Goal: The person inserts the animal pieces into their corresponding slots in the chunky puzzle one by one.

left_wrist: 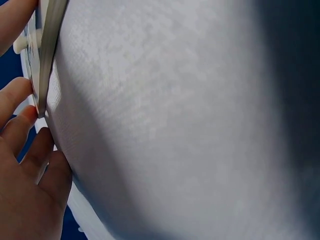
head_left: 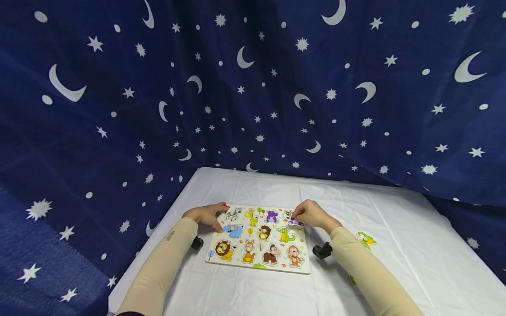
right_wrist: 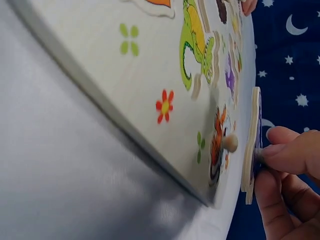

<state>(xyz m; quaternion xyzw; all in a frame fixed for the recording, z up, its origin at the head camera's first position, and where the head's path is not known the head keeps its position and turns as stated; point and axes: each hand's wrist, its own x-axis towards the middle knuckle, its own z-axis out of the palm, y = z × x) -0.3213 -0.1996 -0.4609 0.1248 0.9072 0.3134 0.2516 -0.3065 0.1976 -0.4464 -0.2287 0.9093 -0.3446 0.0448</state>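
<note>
A pale wooden animal puzzle board [head_left: 239,264] lies flat before me. Between the thumb and fingers of my right hand [head_left: 312,213] is the knob of a purple puzzle piece [head_left: 296,222], which hangs over the board's upper right, beside the tiger piece [right_wrist: 218,145]. In the right wrist view this purple piece [right_wrist: 252,145] stands edge-on, apart from the board. My left hand [head_left: 207,215] rests on the board's upper left edge, fingers spread, thumb near the blue elephant [head_left: 233,231]. The purple animal shape [head_left: 271,216] and crocodile shape [head_left: 285,235] on the board show no knobs.
A green crocodile piece [head_left: 366,239] lies on the white cloth right of the board. Another piece [head_left: 352,280], mostly hidden by my right forearm, lies nearer. A dark blue curtain [head_left: 253,87] with moons and stars hangs behind the table.
</note>
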